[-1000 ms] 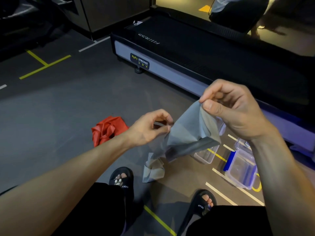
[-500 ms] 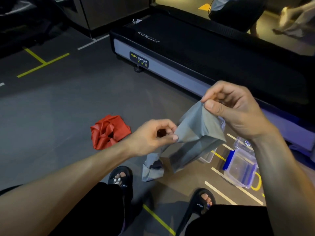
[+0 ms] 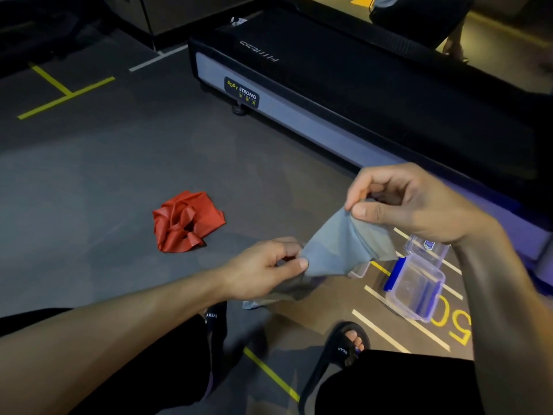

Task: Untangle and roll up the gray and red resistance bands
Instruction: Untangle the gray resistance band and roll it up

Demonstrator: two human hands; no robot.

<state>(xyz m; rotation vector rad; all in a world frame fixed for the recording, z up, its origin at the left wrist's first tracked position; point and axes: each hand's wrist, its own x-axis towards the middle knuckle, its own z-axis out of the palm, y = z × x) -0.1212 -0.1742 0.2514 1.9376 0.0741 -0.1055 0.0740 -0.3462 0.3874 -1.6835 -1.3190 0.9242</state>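
Note:
The gray band (image 3: 341, 247) hangs crumpled between both hands above the floor, in front of my knees. My right hand (image 3: 410, 202) pinches its upper corner between thumb and forefinger. My left hand (image 3: 266, 268) pinches a lower fold, and a loose tail of the band droops beneath it toward my feet. The red band (image 3: 185, 224) lies bunched in a tangled heap on the dark floor, to the left of my left hand and apart from it.
A treadmill (image 3: 299, 115) runs diagonally across the back. A clear plastic box (image 3: 416, 289) with a blue clip and its lid (image 3: 425, 247) sit on the floor at right. My sandalled feet are below. A person stands at the far top right.
Both hands have lowered with the gray band, and the left hand has slid along its fold. The red band has not moved on the floor.

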